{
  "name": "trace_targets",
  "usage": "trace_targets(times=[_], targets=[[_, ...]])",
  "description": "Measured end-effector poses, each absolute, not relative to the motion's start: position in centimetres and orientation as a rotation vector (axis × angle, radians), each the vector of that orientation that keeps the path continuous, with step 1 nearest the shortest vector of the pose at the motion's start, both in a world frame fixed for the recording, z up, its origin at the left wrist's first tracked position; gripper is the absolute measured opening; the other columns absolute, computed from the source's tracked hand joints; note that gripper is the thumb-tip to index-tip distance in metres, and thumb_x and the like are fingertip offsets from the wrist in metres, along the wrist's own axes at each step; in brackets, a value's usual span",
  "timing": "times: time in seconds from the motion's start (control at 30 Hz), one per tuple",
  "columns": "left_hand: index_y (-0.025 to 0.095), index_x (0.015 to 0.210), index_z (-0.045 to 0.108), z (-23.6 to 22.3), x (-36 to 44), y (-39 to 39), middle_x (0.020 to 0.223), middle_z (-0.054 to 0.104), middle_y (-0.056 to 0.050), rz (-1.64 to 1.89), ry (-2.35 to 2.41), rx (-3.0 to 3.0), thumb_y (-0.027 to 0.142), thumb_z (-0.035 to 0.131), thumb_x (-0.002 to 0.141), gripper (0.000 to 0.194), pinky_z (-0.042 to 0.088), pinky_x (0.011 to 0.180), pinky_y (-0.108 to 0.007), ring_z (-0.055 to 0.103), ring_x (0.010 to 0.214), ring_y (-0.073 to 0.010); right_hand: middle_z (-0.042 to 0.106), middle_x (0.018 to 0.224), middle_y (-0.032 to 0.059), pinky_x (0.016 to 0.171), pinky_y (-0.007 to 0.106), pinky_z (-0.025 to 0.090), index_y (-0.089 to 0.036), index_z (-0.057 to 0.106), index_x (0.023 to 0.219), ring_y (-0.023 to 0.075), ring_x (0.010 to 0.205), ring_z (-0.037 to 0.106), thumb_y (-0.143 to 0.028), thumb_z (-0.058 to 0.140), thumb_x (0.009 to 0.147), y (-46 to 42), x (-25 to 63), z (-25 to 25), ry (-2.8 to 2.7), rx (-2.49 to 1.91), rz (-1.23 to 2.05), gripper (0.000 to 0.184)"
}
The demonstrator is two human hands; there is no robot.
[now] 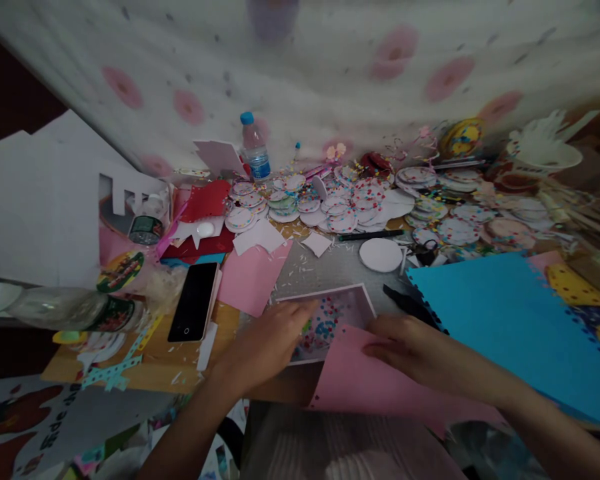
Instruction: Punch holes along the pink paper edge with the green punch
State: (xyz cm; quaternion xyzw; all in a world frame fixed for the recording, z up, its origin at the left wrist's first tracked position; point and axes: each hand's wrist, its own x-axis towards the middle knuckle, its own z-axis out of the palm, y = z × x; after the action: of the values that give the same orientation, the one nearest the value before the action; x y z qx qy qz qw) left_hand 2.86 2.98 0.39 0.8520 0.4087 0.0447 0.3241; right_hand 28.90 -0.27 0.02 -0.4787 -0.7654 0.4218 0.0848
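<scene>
right hand (405,343) pinches the pink sheet (360,380) over the box (356,301)'s front right corner; best hold it flat, clear of the loose dots (327,327), with the left hand (275,337), grip unclear, at the box's left side.

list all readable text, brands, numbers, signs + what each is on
"de": printed sheet at lower left, running up at a slant; characters beside it unclear.
Ring mark, no word: phone.
Too blurred or small to read: labels on the blue-capped bottle, lying bottle and small bottle.
No numbers legible.
</scene>
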Motion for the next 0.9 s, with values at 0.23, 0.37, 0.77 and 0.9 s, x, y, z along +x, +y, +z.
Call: trace_targets(times=[0.23, 0.37, 0.77, 0.9], targets=[[0.020, 0.112, 0.057, 0.6, 2.8, 3.3, 0.111, 0.066, -0.007, 0.505, 1.026, 1.531, 0.030, 0.061, 0.085, 0.029, 0.045, 0.087, -0.030, 0.060, 0.101, -0.0204, 0.053, 0.067, -0.0020, 0.058, 0.026, 0.034, -0.020, 0.046, 0.070, 0.0134, 0.063, 0.050, -0.033, 0.042, 0.096, -0.6, 28.6, 0.9, -2.218, -1.425, 1.267, 0.029], [0.012, 0.104, 0.061, -0.2, 2.7, 3.2, 0.094, 0.072, -0.013, 0.573, 0.865, 1.007, 0.044, 0.046, 0.092, 0.038, 0.046, 0.069, -0.027, 0.066, 0.074, -0.0174, 0.050, 0.063, -0.0030, 0.055, 0.026, 0.031, -0.020, 0.045, 0.070, 0.0128, 0.059, 0.046, -0.035, 0.040, 0.096, -0.4, 28.5, 1.2, -2.240, -1.425, 1.262, 0.030], [0.016, 0.097, 0.069, 0.4, 3.2, 2.8, 0.087, 0.071, -0.005, 0.503, 0.881, 0.887, 0.038, 0.066, 0.082, 0.027, 0.048, 0.074, -0.027, 0.065, 0.078, -0.0156, 0.043, 0.056, -0.0039, 0.044, 0.023, 0.023, -0.020, 0.045, 0.067, 0.0103, 0.050, 0.037, -0.030, 0.042, 0.093, 0.5, 27.2, 2.0, -2.187, -1.510, 1.202, 0.028], [0.018, 0.097, 0.069, 0.7, 3.3, 2.7, 0.091, 0.070, -0.003, 0.495, 0.910, 0.995, 0.037, 0.068, 0.079, 0.025, 0.048, 0.077, -0.027, 0.064, 0.083, -0.0153, 0.044, 0.054, -0.0036, 0.045, 0.024, 0.023, -0.020, 0.044, 0.064, 0.0108, 0.050, 0.038, -0.029, 0.044, 0.091, 0.9, 26.9, 1.9, -2.243, -1.517, 1.121, 0.028]])
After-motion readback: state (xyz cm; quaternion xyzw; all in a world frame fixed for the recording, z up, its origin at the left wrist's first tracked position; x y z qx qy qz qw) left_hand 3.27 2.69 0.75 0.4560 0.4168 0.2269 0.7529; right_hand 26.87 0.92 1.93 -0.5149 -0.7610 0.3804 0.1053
